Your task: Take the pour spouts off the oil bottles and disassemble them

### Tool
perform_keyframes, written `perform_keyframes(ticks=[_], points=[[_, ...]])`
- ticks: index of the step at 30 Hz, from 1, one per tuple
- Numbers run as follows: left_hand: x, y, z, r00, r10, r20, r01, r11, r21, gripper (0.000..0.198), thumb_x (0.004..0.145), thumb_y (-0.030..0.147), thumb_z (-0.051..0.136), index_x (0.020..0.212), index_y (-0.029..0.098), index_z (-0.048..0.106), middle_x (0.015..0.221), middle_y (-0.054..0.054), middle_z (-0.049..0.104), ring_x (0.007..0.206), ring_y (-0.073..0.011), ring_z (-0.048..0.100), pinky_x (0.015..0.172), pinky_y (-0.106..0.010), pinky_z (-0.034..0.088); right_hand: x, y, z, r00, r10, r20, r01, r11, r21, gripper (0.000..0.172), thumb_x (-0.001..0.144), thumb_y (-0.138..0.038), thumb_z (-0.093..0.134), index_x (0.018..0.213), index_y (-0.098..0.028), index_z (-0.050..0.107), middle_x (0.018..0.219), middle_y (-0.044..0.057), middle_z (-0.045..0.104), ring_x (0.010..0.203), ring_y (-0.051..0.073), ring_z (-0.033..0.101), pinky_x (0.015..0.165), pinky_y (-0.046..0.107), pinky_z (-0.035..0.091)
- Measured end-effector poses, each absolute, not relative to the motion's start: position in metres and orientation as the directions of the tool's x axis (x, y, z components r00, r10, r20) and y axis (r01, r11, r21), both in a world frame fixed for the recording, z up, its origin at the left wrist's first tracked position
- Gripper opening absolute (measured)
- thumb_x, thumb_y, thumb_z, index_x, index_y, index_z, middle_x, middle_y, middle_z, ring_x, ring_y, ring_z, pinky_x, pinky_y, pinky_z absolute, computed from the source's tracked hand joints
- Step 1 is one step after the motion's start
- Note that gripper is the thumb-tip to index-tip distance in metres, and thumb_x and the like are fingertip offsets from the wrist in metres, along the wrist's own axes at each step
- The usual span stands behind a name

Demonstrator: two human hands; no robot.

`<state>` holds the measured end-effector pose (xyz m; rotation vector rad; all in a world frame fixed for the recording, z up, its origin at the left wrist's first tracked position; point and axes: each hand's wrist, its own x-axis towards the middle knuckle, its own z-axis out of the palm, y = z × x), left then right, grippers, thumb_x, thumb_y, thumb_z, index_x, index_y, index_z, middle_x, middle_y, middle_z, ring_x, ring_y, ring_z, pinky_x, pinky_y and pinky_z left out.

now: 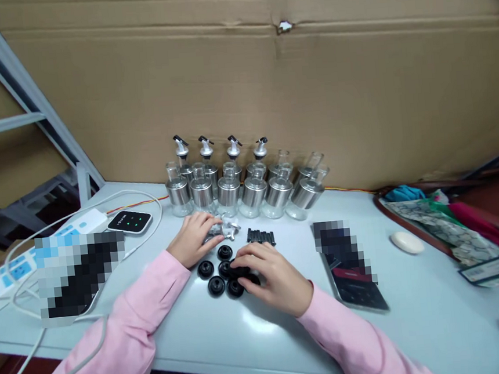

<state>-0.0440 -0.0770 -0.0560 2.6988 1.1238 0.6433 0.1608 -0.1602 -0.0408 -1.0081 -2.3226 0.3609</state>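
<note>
While the right hand point(277, 275) pinches a black cap point(241, 271) behind the front edge of the tabletop point(245, 338), light pressure suits; whether the left hand point(196, 237) grasps silver parts point(230, 230), I cannot tell.

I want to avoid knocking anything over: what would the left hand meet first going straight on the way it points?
The left hand would probably meet the silver parts right at its fingertips; whether it already touches them is unclear.

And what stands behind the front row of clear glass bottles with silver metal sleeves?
A back row of similar sleeved glass bottles; the four leftmost carry silver pourers with black levers. Brown cardboard rises beyond. The front row hides the back bottles' lower parts.
</note>
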Motion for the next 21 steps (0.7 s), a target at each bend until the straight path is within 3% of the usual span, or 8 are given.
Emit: perform_keyframes(ticks=[8, 11, 15, 18, 21], points=[[-0.042, -0.079, -0.059, 0.612, 0.684, 0.397, 0.618, -0.727, 0.299, 0.028, 0.088, 0.036, 0.041, 0.105, 0.017, 0.054, 0.102, -0.007, 0.054, 0.099, -0.0213, 0.046, 0.085, -0.038, 0.035, 0.154, -0.166, -0.027, -0.632, 0.696, 0.34, 0.577, 0.716, -0.394, 0.018, 0.078, -0.018, 0.055, 0.095, -0.019, 0.059, 0.094, 0.006, 0.063, 0.086, 0.018, 0.057, 0.073, 0.032, 0.041], [-0.041, -0.08, -0.06, 0.601, 0.69, 0.403, 0.614, -0.722, 0.32, 0.028, 0.089, 0.035, 0.04, 0.105, 0.017, 0.053, 0.101, -0.007, 0.055, 0.098, -0.0212, 0.046, 0.085, -0.038, 0.035, 0.158, -0.153, -0.009, -0.541, 0.702, 0.463, 0.609, 0.707, -0.36, 0.016, 0.079, -0.023, 0.055, 0.094, -0.019, 0.059, 0.092, 0.006, 0.064, 0.085, 0.02, 0.056, 0.073, 0.035, 0.041], [-0.038, -0.082, -0.061, 0.57, 0.703, 0.425, 0.616, -0.708, 0.345, 0.027, 0.09, 0.033, 0.038, 0.106, 0.017, 0.053, 0.101, -0.007, 0.055, 0.097, -0.0209, 0.046, 0.085, -0.038, 0.034, 0.178, -0.106, 0.026, -0.154, 0.707, 0.691, 0.81, 0.49, -0.321, 0.013, 0.079, -0.026, 0.054, 0.086, -0.018, 0.062, 0.091, 0.008, 0.063, 0.088, 0.024, 0.052, 0.077, 0.041, 0.039], [-0.036, -0.083, -0.062, 0.573, 0.698, 0.429, 0.608, -0.714, 0.348, 0.027, 0.09, 0.033, 0.038, 0.105, 0.017, 0.053, 0.1, -0.007, 0.055, 0.097, -0.0207, 0.045, 0.085, -0.038, 0.034, 0.191, -0.064, 0.047, 0.02, 0.779, 0.627, 0.942, 0.195, -0.273, 0.019, 0.075, -0.034, 0.059, 0.08, -0.017, 0.066, 0.088, 0.01, 0.062, 0.093, 0.03, 0.048, 0.076, 0.045, 0.037], [-0.035, -0.083, -0.064, 0.581, 0.699, 0.417, 0.61, -0.713, 0.345, 0.028, 0.09, 0.035, 0.038, 0.107, 0.018, 0.053, 0.098, -0.006, 0.054, 0.095, -0.0209, 0.045, 0.085, -0.039, 0.034, 0.194, -0.031, 0.06, 0.095, 0.849, 0.52, 0.983, 0.003, -0.184, 0.033, 0.073, -0.045, 0.058, 0.075, -0.014, 0.068, 0.089, 0.014, 0.06, 0.097, 0.034, 0.044, 0.076, 0.048, 0.033]])
